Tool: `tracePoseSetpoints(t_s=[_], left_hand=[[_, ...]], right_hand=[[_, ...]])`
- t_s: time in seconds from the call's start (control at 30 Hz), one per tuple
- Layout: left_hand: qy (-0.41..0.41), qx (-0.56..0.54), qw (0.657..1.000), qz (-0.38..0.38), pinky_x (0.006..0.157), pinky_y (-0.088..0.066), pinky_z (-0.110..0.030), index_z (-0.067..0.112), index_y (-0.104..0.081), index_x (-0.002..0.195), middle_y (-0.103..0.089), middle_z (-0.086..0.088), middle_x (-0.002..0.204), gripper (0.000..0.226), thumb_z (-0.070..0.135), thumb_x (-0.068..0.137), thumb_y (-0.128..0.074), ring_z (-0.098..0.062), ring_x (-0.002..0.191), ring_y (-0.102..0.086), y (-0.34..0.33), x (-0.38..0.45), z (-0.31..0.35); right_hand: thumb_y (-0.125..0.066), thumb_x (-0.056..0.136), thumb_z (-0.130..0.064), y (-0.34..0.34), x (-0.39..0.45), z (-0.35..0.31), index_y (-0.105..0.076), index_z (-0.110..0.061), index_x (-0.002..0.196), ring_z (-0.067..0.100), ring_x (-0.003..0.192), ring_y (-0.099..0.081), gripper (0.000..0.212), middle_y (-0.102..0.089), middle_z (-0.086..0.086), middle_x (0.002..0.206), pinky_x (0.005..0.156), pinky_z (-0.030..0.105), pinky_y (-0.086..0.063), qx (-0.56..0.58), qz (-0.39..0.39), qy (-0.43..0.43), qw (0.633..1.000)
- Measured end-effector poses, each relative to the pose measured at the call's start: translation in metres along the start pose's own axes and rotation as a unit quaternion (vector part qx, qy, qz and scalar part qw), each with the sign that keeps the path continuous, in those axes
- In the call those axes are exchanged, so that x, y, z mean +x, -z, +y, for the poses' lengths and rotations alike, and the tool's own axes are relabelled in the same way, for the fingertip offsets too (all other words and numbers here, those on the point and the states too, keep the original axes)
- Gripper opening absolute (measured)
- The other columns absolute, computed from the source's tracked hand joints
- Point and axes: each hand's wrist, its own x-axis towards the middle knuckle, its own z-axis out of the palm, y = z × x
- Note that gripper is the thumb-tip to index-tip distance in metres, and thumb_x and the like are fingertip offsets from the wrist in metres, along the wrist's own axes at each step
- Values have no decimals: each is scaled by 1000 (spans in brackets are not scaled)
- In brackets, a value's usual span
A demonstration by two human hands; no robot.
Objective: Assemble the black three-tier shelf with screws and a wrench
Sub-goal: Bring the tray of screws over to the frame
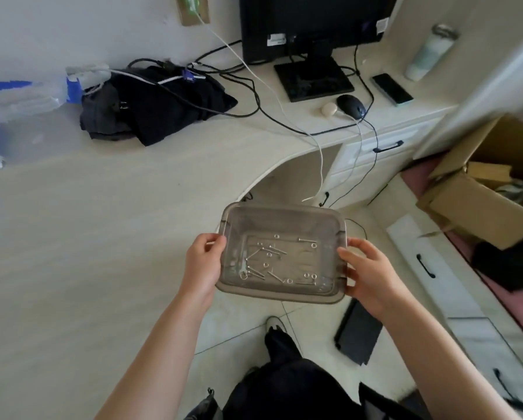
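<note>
Both hands share the grip: left hand (204, 262) and right hand (367, 275) clasp the short ends of the clear tray (279, 295), held level off the worktop (102, 222) edge. Loose screws (273, 275) and a small wrench (244, 268) lie inside, its long axis running hand to hand, and the worktop lies to the left, nearer the left hand.

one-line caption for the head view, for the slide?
Both hands, left hand and right hand, grip a translucent grey plastic tray of loose screws beside the desk.
</note>
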Motion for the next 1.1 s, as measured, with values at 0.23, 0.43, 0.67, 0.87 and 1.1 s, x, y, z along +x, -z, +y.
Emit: tracePoseSetpoints(t_s=[0.23,0.43,0.67,0.87,1.1], left_hand=[[12,54,993,-105,85,-49,-40,26,-60,93,-63,-5,94,10,21,101,-59,-22,90,-59,-15,-44,-42],[19,116,973,-198,88,-48,-36,30,-57,93,-63,-3,105,11,22,102,-58,-22,101,-61,-41,-84,-69],[22,185,932,-312,95,-49,-43,25,-58,99,-64,-11,117,6,21,103,-57,-24,104,-61,-88,-135,-100],[7,246,889,-387,100,-47,-51,26,-59,99,-64,-15,120,5,23,102,-57,-27,105,-59,-139,-191,-130],[-31,295,852,-432,95,-50,-48,24,-58,102,-63,-11,116,2,23,103,-56,-27,104,-59,-200,-284,-171]], right_hand=[[-58,94,-1,41,-69,77,-63,-19,112,17,58,-59,26,-68,-1,66,60,35,-50,59,124,4,990],[-59,93,-3,84,-120,136,-66,-21,109,11,57,-60,25,-70,-5,65,62,36,-51,118,201,-15,972],[-60,92,-2,135,-176,201,-66,-20,111,5,58,-67,26,-73,5,88,48,24,-50,193,306,-20,932],[-60,95,-8,188,-224,252,-63,-20,119,18,81,-68,27,-69,10,102,58,29,-53,223,380,-21,898],[-61,94,-8,268,-274,314,-64,-25,113,27,94,-67,26,-68,13,105,81,50,-59,250,435,-30,864]])
